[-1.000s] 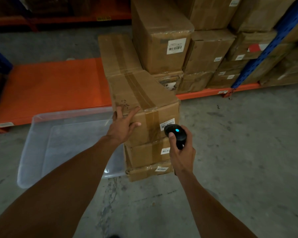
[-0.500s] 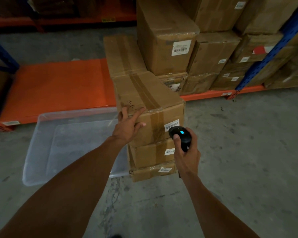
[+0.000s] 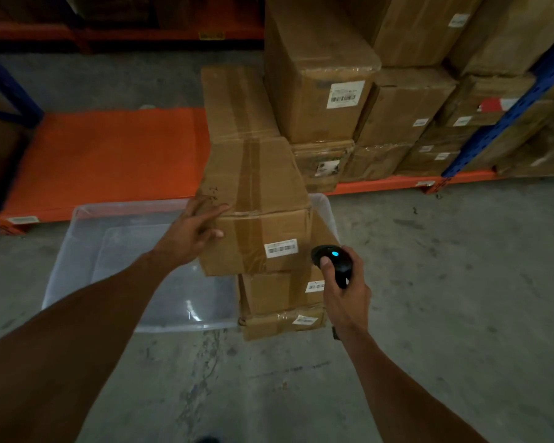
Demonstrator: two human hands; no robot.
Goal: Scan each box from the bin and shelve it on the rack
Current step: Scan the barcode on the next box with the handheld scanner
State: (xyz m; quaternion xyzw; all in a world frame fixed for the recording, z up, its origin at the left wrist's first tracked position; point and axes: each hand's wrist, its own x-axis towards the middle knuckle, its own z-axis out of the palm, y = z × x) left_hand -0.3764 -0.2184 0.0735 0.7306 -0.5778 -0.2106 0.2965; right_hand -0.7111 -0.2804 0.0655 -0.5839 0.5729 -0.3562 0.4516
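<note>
A long taped cardboard box (image 3: 259, 187) lies on top of two smaller boxes (image 3: 275, 292) stacked at the right end of the clear plastic bin (image 3: 125, 251). Its near end overhangs the stack to the left, and its white barcode label (image 3: 281, 248) faces me. My left hand (image 3: 192, 231) rests on the box's near left corner, fingers spread flat on top and thumb on the front face. My right hand (image 3: 346, 289) grips a black scanner (image 3: 331, 260) with a lit blue dot, just right of the label. The orange rack shelf (image 3: 109, 155) lies beyond the bin.
Several labelled cardboard boxes (image 3: 317, 75) are stacked on the right part of the shelf, right behind the long box. A blue rack upright (image 3: 499, 123) slants at the right. Bare concrete floor (image 3: 429, 314) spreads to the right and toward me.
The top box's near end has swung left under my left hand, out of line with the two boxes below. My right hand with the scanner stays beside the label.
</note>
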